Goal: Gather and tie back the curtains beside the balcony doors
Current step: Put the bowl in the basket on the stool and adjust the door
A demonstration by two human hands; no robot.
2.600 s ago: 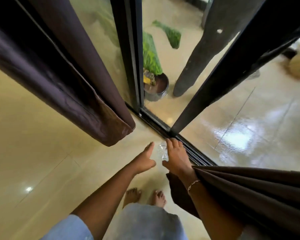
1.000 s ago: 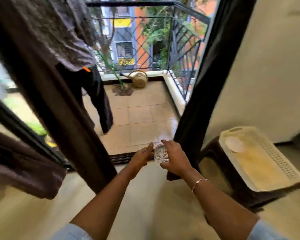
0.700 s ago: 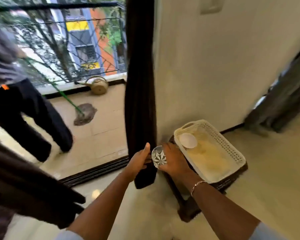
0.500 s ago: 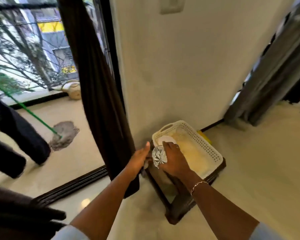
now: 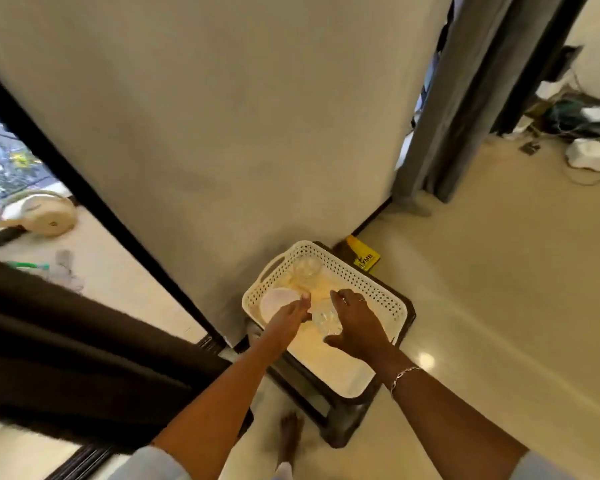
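Beside the pale wall, the dark curtain (image 5: 84,348) hangs bunched but untied at lower left and may slip loose. The left hand (image 5: 286,320) is flat and empty. The right hand (image 5: 359,327) arches over a glass piece (image 5: 326,322) in the basket (image 5: 371,289), grip unclear; dropped, it could crack.

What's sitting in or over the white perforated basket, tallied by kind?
Clear glasses: 2 (one lies between the thumb and fingers of the right hand)
Round white disc: 1
Total: 3
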